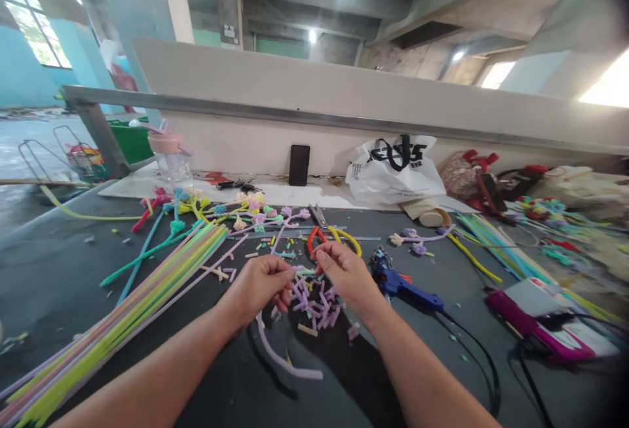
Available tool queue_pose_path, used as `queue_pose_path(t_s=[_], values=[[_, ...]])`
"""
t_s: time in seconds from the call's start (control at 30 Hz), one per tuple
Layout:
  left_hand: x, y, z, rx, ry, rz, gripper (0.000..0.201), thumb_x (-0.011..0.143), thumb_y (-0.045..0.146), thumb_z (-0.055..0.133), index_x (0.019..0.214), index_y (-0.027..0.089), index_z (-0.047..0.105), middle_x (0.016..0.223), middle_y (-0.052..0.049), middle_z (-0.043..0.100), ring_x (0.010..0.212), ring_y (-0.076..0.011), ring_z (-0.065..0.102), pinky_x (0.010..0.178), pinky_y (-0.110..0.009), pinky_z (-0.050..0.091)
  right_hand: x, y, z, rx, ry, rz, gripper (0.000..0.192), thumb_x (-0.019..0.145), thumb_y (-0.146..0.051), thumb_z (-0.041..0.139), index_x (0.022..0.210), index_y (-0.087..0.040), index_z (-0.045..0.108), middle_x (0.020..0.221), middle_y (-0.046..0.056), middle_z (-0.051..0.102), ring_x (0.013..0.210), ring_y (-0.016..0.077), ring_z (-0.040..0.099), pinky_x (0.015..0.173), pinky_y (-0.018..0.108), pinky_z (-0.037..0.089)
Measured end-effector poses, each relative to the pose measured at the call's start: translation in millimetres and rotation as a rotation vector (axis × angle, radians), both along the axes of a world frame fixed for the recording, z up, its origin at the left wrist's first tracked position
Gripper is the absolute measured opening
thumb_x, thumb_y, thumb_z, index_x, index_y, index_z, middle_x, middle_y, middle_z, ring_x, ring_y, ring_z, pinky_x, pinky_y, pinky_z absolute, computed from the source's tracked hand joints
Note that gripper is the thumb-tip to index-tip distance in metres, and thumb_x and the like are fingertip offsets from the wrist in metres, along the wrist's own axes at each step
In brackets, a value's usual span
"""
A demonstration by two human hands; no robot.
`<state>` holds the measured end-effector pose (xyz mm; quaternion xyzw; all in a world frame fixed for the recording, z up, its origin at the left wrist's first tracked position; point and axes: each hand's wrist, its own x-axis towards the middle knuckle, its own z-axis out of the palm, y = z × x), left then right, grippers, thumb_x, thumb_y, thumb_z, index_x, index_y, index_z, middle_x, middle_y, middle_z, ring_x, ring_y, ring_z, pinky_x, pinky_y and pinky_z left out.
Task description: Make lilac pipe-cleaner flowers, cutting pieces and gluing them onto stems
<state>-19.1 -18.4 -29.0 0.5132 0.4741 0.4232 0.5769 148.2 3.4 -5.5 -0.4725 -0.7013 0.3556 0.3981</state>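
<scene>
My left hand [260,287] is closed in a pinch, and a lilac pipe cleaner [280,362] curves down and to the right from beneath its fingers. Opposite it, my right hand [348,277] has thumb and forefinger pressed together; whatever is in that pinch is too small to make out. A pile of short lilac pipe-cleaner pieces [322,307] lies on the dark table [236,382] between and below the hands. Just beyond the right fingertips are scissors [318,217] with red-orange and yellow handles. A blue glue gun [407,289] rests to the right of my right hand.
Long pipe cleaners [132,313] lie bundled on the left, with fluffy flower stems [253,208] behind. A phone [299,166] leans against the back panel, between a clear cup [171,156] and a white bag [396,169]. A magenta device [538,330] with cables sits right.
</scene>
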Motion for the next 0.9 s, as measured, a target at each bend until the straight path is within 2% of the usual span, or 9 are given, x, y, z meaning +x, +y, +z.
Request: queue_pose_path(t_s=[0.13, 0.33, 0.63, 0.9], values=[[0.2, -0.1, -0.5, 0.024, 0.004, 0.004, 0.022, 0.071, 0.034, 0.058, 0.065, 0.014, 0.052, 0.045, 0.003, 0.054, 0.036, -0.0089, 0.051, 0.038, -0.021, 0.046, -4.3, -3.9, -4.3, 0.042, -0.116, 0.088, 0.013, 0.076, -0.028, 0.054, 0.078, -0.017, 0.059, 0.067, 0.0, 0.06, 0.063, 0.0131, 0.055, 0.059, 0.023, 0.043], [0.3, -1.9, -1.1, 0.047, 0.029, -0.015, 0.019, 0.071, 0.031, 0.058, 0.072, 0.013, 0.054, 0.046, 0.003, 0.055, 0.038, -0.0089, 0.051, 0.04, -0.021, 0.046, -6.0, -4.0, -7.1, 0.068, -0.159, 0.066, 0.005, 0.071, -0.021, 0.059, 0.072, -0.016, 0.061, 0.067, 0.0, 0.062, 0.064, 0.013, 0.056, 0.061, 0.023, 0.043], [0.0, -0.6, -0.4, 0.023, 0.023, -0.033, 0.018, 0.07, 0.03, 0.059, 0.067, 0.014, 0.052, 0.047, 0.003, 0.055, 0.039, -0.0091, 0.052, 0.04, -0.022, 0.047, -5.6, -3.9, -5.3, 0.057, -0.174, 0.04, 0.003, 0.069, -0.018, 0.059, 0.07, -0.016, 0.061, 0.065, 0.0, 0.063, 0.062, 0.0129, 0.057, 0.06, 0.022, 0.042], [-1.8, -2.8, 3.2, 0.048, 0.088, -0.059, 0.014, 0.071, 0.026, 0.055, 0.063, 0.014, 0.052, 0.042, 0.004, 0.052, 0.034, -0.0083, 0.048, 0.037, -0.02, 0.043, -6.3, -3.1, -8.2, -0.027, -0.159, 0.066, 0.003, 0.068, -0.019, 0.059, 0.068, -0.016, 0.062, 0.062, -0.001, 0.061, 0.058, 0.0109, 0.052, 0.055, 0.021, 0.039]])
